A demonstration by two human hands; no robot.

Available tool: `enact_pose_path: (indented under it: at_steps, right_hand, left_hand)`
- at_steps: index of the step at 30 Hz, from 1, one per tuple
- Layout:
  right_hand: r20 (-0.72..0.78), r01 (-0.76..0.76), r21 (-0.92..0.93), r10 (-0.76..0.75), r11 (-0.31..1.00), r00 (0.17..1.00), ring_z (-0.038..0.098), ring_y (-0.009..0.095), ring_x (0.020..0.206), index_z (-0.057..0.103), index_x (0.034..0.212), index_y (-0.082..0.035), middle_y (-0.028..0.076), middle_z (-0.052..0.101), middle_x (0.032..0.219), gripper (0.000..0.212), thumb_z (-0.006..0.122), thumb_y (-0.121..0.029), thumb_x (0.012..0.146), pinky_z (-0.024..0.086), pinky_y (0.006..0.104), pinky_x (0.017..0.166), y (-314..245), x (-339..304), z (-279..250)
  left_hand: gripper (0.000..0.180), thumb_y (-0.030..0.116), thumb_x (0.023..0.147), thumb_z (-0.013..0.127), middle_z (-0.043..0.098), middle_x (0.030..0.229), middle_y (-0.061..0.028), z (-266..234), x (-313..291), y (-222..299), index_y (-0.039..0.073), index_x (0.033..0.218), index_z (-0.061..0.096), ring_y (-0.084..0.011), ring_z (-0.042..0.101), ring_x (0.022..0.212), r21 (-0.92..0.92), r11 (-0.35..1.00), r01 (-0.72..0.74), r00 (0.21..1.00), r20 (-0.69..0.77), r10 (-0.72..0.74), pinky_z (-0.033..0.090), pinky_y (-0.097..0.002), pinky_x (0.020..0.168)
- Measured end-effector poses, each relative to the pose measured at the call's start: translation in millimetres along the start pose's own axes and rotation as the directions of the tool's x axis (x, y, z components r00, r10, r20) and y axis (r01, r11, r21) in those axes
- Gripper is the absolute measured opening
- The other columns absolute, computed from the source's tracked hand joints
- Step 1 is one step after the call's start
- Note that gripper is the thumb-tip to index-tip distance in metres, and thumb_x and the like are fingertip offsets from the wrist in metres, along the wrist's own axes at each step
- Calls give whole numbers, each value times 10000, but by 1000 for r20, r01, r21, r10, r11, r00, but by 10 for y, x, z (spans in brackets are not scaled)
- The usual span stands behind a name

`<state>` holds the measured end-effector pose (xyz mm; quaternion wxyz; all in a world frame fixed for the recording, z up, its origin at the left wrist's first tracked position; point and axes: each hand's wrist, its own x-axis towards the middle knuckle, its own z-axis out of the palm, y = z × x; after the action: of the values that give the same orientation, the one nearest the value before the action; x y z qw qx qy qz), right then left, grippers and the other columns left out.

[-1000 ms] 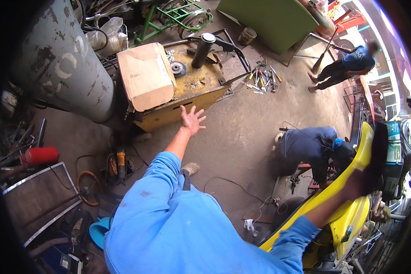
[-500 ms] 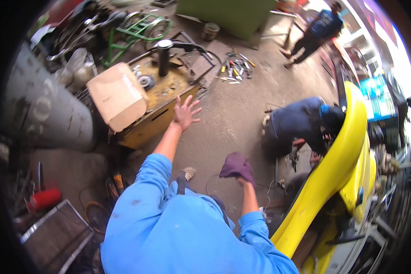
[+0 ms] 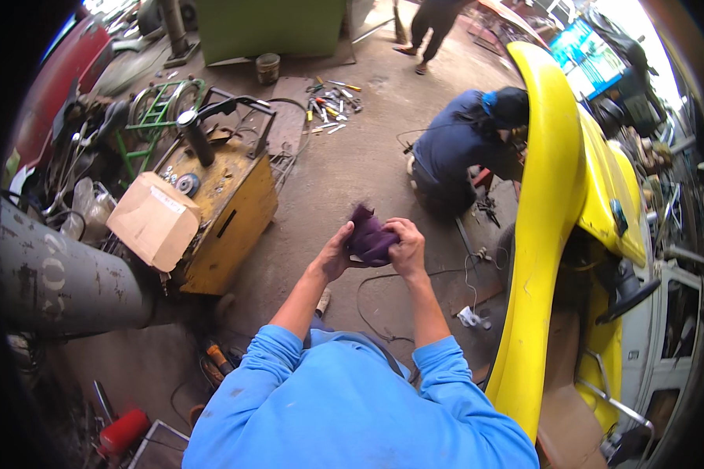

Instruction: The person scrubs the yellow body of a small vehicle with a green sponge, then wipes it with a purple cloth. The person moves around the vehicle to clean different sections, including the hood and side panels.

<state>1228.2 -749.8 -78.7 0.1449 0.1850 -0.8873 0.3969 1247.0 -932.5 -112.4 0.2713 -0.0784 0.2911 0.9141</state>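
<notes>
A crumpled dark purple cloth [image 3: 370, 241] is bunched between my two hands in front of my body, above the concrete floor. My left hand [image 3: 337, 252] grips its left side, with the thumb up along the edge. On the other side, my right hand [image 3: 407, 248] closes over the cloth with bent fingers. Parts of the fingers are hidden by the folds. Both sleeves are blue and pushed up the forearms.
A yellow vehicle body [image 3: 555, 172] stands close on my right, where a person [image 3: 461, 148] crouches beside it. To my left are a wooden workbench [image 3: 235, 211] with a cardboard box [image 3: 155, 220] and a large grey cylinder [image 3: 70, 266]. Scattered hand tools [image 3: 332, 105] lie farther ahead.
My left hand, spread and free before, has come in and taken hold of the cloth. My right hand has raised the cloth forward and leftward. The view has turned rightward.
</notes>
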Motion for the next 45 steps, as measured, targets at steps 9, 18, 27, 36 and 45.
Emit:
enact_pose_path:
  at_steps: [9, 18, 27, 36, 45]
  right_hand:
    - [203, -225, 974, 570, -32, 796, 622, 153, 816, 537, 1040, -15, 80, 630, 920, 231, 474, 66, 834, 512, 272, 760, 134, -722, -829]
    - [255, -539, 819, 718, 196, 648, 613, 124, 793, 608, 1012, 3, 59, 653, 941, 182, 493, -30, 876, 490, 260, 724, 433, -1623, -1102]
    - [-65, -531, 290, 570, 797, 819, 582, 126, 637, 643, 947, -13, 99, 660, 816, 354, 501, 47, 629, 468, 265, 605, 496, -2188, -1334]
    - [-168, -351, 331, 420, 876, 892, 633, 241, 976, 631, 1058, -13, 154, 658, 1025, 396, 567, 66, 675, 504, 318, 830, -116, -2052, -1616]
    - [437, -84, 179, -2, 980, 899, 551, 310, 1111, 592, 1156, -50, 153, 579, 1204, 444, 701, -124, 731, 433, 389, 973, -463, -1954, -1877]
  left_hand:
    - [361, 314, 906, 575, 643, 983, -86, 379, -42, -305, 1, 1086, 562, -183, 637, 890, 265, 964, -6, 984, -170, 53, 520, -305, 795]
    - [373, 226, 763, 694, 658, 947, -107, 956, -307, -614, -44, 1012, 630, -189, 637, 831, 723, 667, -177, 971, 19, 238, 502, -310, 786]
    - [350, 287, 875, 574, 656, 952, -79, 611, -436, -722, 3, 1078, 599, -204, 625, 921, 448, 894, 26, 968, -234, 89, 451, -388, 873]
    - [596, 482, 909, 426, 527, 1211, -222, 1460, -922, -714, -26, 1217, 478, -397, 497, 1150, 107, 946, -307, 891, 383, 245, 345, -562, 1004]
    - [710, 574, 848, 473, 426, 1311, -167, 1306, -1064, -1538, 60, 1327, 367, -284, 415, 1226, 851, 438, -288, 957, 275, 96, 350, -451, 1012]
